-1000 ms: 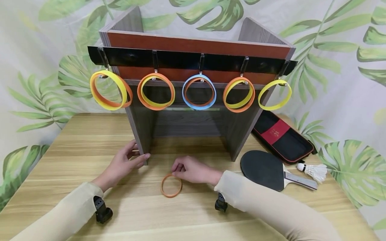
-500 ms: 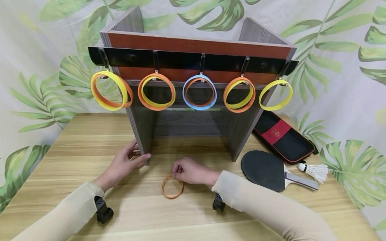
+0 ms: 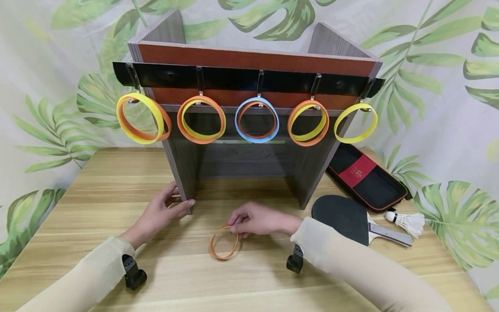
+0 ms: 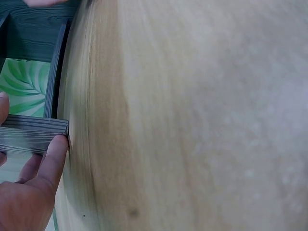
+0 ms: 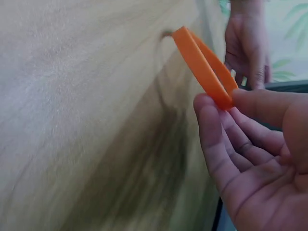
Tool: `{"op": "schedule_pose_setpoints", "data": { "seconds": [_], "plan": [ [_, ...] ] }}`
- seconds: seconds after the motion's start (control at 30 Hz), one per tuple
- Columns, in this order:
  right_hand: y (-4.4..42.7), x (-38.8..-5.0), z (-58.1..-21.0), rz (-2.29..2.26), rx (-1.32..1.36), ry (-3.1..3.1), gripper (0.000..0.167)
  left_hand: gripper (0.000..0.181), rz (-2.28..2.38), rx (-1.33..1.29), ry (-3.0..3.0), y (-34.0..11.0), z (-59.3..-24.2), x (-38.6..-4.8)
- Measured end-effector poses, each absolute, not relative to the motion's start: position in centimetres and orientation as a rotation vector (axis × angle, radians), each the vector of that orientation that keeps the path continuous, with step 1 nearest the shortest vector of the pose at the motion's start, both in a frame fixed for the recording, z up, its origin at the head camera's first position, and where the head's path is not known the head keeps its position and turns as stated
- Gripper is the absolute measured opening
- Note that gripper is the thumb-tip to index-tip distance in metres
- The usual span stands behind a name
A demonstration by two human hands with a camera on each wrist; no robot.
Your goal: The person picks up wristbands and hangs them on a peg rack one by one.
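My right hand [image 3: 258,219] pinches an orange silicone wristband [image 5: 201,68] between thumb and fingers. In the right wrist view the band tilts up from the fingertips, apart from the table there, with its shadow below. My left hand [image 3: 160,213] grips the front edge of the left side panel [image 4: 31,131] of a grey wooden stand, thumb on the inner side and fingers on the outer. Along the stand's black rail [image 3: 234,78], hooks carry several bands: yellow with orange at the left, a blue band [image 3: 238,123] with orange in the middle, and a single yellow band [image 3: 338,130] at the right.
On the wood-grain table [image 3: 156,281], a black table tennis bat [image 3: 341,216] lies right of the stand. Beyond it are a black and red case [image 3: 358,171] and a white shuttlecock [image 3: 409,222]. A leaf-patterned cloth [image 3: 440,143] hangs behind.
My right hand has shifted slightly right, and the orange wristband, lying near the table before, is now tilted up at the pinched side. My left hand stays on the panel.
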State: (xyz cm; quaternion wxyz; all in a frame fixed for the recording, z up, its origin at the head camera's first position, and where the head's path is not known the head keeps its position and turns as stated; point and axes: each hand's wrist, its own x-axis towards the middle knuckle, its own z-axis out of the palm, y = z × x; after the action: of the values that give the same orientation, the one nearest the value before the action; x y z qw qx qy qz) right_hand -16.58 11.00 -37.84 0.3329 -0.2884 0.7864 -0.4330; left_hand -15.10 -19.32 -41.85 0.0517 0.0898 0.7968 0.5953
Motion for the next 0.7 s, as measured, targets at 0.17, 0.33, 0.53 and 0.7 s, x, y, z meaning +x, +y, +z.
{"op": "schedule_pose_setpoints", "data": {
  "seconds": [0.17, 0.33, 0.53, 0.7],
  "plan": [
    [13.4, -16.3, -35.8, -1.187, -0.759, 1.993, 0.022, 0.063, 1.813, 0.267, 2.415, -19.4, -41.9, -15.1],
    [16.2, -15.6, -33.3, -1.248, -0.787, 1.962, 0.023, 0.064, 1.811, 0.258, 2.403, -19.4, -42.0, -14.9],
    [19.5, -14.8, -29.0, -1.354, -0.857, 2.003, 0.022, 0.064, 1.804, 0.264, 2.405, -19.5, -41.9, -14.8],
    [22.2, -13.7, -25.5, -1.516, -0.968, 2.039, 0.017, 0.062, 1.803, 0.269, 2.398, -19.5, -41.8, -14.9]
  ]
}}
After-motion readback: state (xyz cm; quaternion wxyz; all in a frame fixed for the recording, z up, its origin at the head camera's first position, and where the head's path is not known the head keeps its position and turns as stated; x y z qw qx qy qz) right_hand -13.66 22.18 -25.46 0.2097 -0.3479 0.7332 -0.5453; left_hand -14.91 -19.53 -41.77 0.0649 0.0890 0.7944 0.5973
